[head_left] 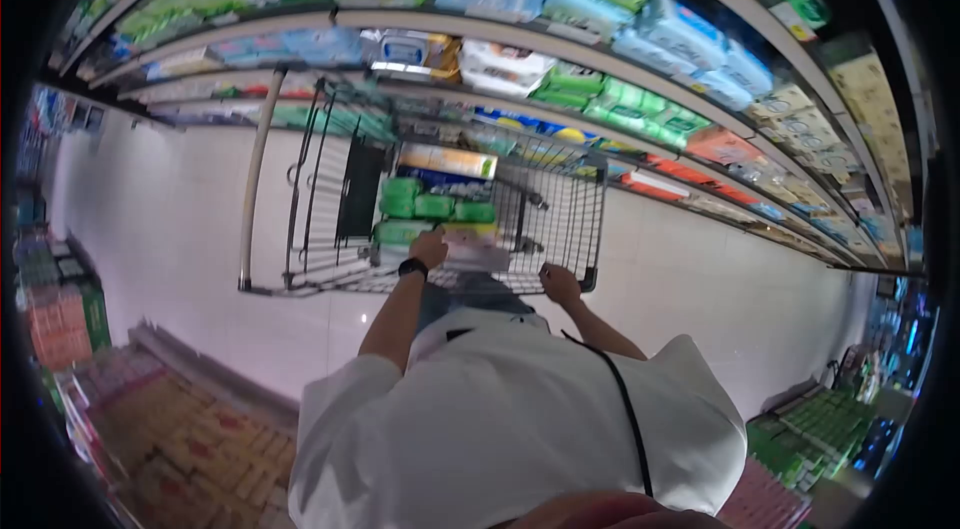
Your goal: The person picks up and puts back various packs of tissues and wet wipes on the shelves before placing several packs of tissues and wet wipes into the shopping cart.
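Note:
A wire shopping cart (575, 229) stands sideways in front of me. Inside it lie several green packs (434, 207), and an orange and white box (448, 162) rests beyond them. My left hand (430, 247), with a dark watch at the wrist, is over the cart's near side, beside the green packs nearest me; its fingers are curled, and what they hold is too small to make out. Closed at the cart's near rim, toward the right corner, is my right hand (561, 284); its fingers look wrapped on the rim.
Shelves (600, 35) with blue, green and white packs run along the cart's far side. The cart's handle bar (262, 169) is at its left end. Stacked boxes (190, 444) stand behind me at the lower left, and green goods (820, 434) at the lower right.

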The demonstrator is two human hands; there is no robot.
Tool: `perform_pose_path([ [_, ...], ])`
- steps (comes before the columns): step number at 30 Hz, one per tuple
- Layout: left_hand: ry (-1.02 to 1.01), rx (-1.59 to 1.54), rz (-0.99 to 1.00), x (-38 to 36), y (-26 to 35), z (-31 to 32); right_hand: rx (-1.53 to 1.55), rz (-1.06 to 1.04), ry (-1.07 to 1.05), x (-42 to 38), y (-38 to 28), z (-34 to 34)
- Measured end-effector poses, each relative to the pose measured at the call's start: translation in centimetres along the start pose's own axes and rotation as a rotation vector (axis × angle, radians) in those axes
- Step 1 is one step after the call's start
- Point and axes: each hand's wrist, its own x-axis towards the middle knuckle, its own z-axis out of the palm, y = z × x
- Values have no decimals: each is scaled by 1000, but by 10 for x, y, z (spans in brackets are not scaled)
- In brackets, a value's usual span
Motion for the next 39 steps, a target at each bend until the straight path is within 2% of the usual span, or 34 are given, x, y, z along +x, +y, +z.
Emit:
perform_pose_path([
  [1,11,-77,38,2,-36,34,4,-10,7,1,-1,0],
  [2,-55,-93,-21,-27,-32,19,-16,59,-5,3,-2,2],
  [3,-223,-99,-13,-20,-69,51,-48,137,-33,4,-11,-1],
  [4,-295,-119,92,-3,-112,108,-61,135,-13,4,-15,-2],
  [5,-393,-119,135,-9,-105,94,-73,165,-24,5,-20,-1],
  [7,-259,-37,168,-16,-110,100,-74,166,-91,9,-9,9],
  [8,-294,-30,179,-27,-96,79,-89,189,-128,10,-14,7],
  [9,-295,65,301,-24,-106,95,-109,227,-146,10,-23,4],
  [11,-343,7,180,-35,-87,69,-76,257,-176,12,-32,3],
  [12,-362,-2,183,-42,-74,52,-104,300,-164,17,-28,9],
  [14,-382,15,2,-48,-59,25,-141,345,-151,38,-26,33],
  [16,-412,-70,0,-42,-67,21,-175,269,-3,63,-37,60],
  [17,-437,-141,0,-36,-73,19,-160,196,-15,83,-62,69],
  [18,-442,-137,9,-25,-80,8,-120,-5,31,105,-74,87],
  [19,-405,-136,-31,-13,-86,-9,-82,-5,75,123,-114,92],
  [21,-334,-130,-103,12,-101,-34,-65,-115,159,163,-148,114],
  [23,-126,4,0,40,-124,-32,-213,-30,132,195,-156,136],
  [25,-74,-51,49,64,-136,-35,-323,69,105,216,-142,151],
  [27,-19,-109,84,75,-137,-33,-322,265,-126,233,-122,161],
  [29,-75,-363,93,70,-136,-32,-323,203,-199,252,-78,177],
  [30,-83,-359,90,64,-132,-40,-369,42,-248,259,-68,180],
  [31,-211,-399,106,52,-125,-54,-410,-124,-299,257,-65,186],
  [32,-338,-436,119,37,-120,-66,-423,-48,-332,253,-101,163],
  [33,-333,-428,113,24,-114,-76,-415,-56,-330,252,-106,163],
  [35,-316,-524,238,-3,-104,-102,-413,-108,-337,257,-116,160],
  [37,-281,-511,301,-27,-97,-129,-412,-48,-312,243,-147,128],
  [39,-308,-663,283,-45,-95,-151,-264,140,-246,222,-191,75],
])
